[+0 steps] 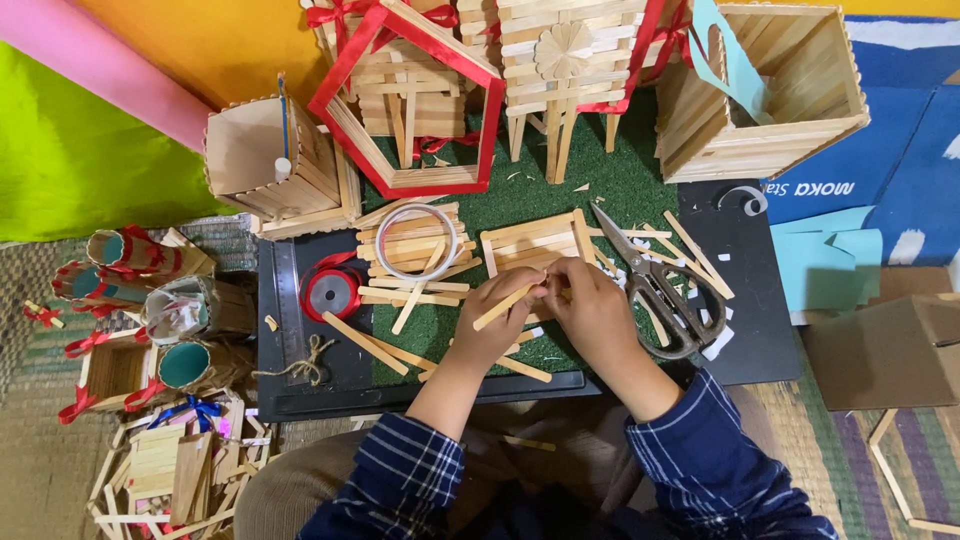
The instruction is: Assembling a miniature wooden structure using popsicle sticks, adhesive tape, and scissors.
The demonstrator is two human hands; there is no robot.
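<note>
Centrally, wooden craft stick (507, 303) pinched between left hand (497, 322) and right hand (590, 305), both closed on it, over green mat (610, 185). Right: scissors (650, 285). Left: tape ring (415, 241), red ribbon spool (332, 290). Above: red-edged stick house (408, 100).

A black board (745, 330) is laid on a woven floor mat (40, 470). A green turf sheet (600, 195) is spread over its middle. Scissors (655, 290) are observed near its right edge, a red ribbon spool (332, 292) and metal ruler (289, 300) near its left edge, loose wooden sticks (385, 345) between.
</note>
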